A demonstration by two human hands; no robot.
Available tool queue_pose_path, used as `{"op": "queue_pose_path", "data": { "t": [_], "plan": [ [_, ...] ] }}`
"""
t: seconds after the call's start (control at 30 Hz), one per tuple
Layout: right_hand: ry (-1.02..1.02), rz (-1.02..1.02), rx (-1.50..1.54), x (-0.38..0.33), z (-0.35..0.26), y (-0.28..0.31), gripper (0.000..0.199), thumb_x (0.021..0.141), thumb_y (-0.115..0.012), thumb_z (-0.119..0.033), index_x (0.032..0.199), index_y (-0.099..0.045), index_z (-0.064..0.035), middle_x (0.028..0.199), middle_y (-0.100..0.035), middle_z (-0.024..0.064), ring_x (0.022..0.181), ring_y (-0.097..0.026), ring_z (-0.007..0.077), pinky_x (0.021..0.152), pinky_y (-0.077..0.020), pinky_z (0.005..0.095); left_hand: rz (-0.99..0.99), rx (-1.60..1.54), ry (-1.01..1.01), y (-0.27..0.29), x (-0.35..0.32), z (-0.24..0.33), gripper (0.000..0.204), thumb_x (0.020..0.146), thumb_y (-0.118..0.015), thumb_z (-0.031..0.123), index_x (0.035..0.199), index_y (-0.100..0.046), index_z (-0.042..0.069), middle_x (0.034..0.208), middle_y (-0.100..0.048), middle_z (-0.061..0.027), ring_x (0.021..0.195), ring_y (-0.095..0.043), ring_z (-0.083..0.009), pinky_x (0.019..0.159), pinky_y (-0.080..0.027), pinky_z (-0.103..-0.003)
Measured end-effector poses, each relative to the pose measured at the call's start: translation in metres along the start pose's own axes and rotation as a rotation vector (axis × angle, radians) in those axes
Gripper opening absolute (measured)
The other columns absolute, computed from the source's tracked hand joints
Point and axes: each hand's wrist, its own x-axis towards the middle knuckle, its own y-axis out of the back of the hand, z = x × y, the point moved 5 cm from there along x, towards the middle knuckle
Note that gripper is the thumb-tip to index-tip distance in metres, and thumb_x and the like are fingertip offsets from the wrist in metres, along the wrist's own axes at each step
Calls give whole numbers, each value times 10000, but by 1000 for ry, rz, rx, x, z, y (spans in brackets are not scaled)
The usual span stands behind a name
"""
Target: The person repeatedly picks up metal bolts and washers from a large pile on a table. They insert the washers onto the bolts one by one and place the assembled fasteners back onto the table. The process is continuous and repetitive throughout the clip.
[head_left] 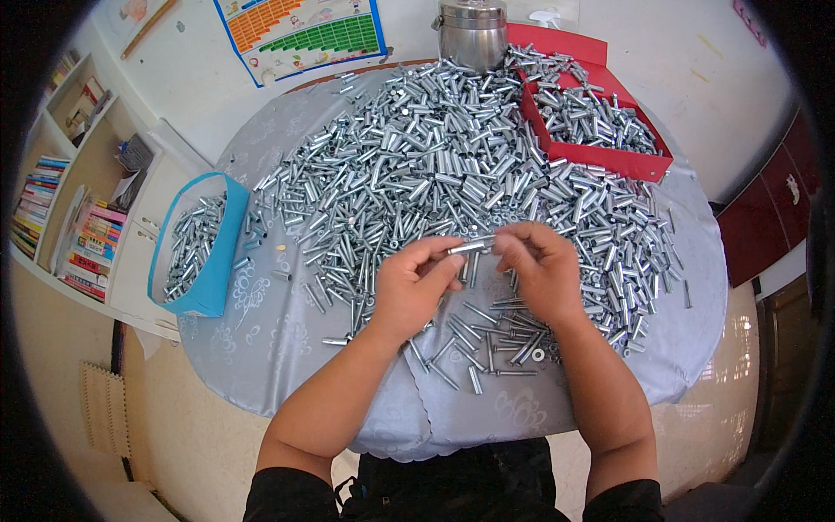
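Over the near side of a big heap of metal tubes and bolts (417, 174), both my hands meet at a shiny metal sleeve (470, 247). My left hand (409, 287) is closed, gripping the sleeve between thumb and fingers. At its other end, my right hand (548, 274) is closed too, fingertips pinched together. What sits between the right fingertips is too small to make out. Loose long bolts (465, 331) lie below the hands, with a flat washer (538, 355) near the right wrist. A single short tube (475, 380) rests closest to me.
A blue box (213, 291) of metal parts stands at the left table edge. At the far right is an open red box (600, 161), filled with similar parts. A steel pot (472, 39) stands behind the heap. Bookshelves (109, 165) flank the grey-clothed round table (296, 348).
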Motion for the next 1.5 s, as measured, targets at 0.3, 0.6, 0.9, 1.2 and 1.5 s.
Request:
{"op": "queue_pose_path", "data": {
  "t": [0.3, 0.6, 0.9, 1.2, 1.5],
  "plan": [
    [400, 163, -530, 8, -5, 19, 82, 816, -678, -57, 887, -702, -22, 812, -670, 90, 750, -624, 226, 716, -490, 331, 111, -6, -34, 8, 2, 3, 233, 907, -635, 57, 1134, -653, 7, 916, -713, -67, 660, -626, -75, 570, -491, -203],
    [577, 7, -888, 10, -3, -3, 70, 721, -719, -123, 778, -712, -82, 799, -605, 65, 803, -560, 284, 740, -449, 410, 109, -36, -33, 8, 2, 2, 233, 912, -627, 59, 1138, -648, 5, 917, -712, -68, 663, -626, -76, 573, -495, -203],
    [545, -50, -989, 13, 5, -10, 109, 732, -719, -160, 817, -725, -92, 875, -583, 64, 919, -550, 287, 952, -407, 455, 105, -46, -27, 8, 2, 1, 233, 911, -625, 54, 1137, -644, 2, 918, -712, -64, 663, -621, -70, 570, -483, -192],
    [527, -51, -1002, 11, 4, -12, 182, 739, -725, -153, 915, -730, -106, 950, -594, 61, 985, -552, 290, 1056, -347, 502, 102, -42, -29, 7, 2, 0, 228, 910, -623, 53, 1132, -647, 6, 922, -713, -65, 658, -619, -69, 567, -476, -189],
    [444, -83, -844, 14, 7, -6, 140, 741, -704, -88, 880, -692, -85, 924, -628, 74, 966, -559, 313, 980, -382, 466, 98, -47, -17, 7, 2, -1, 232, 914, -614, 46, 1140, -643, 3, 929, -712, -72, 657, -621, -77, 583, -490, -198]
  ]
}}
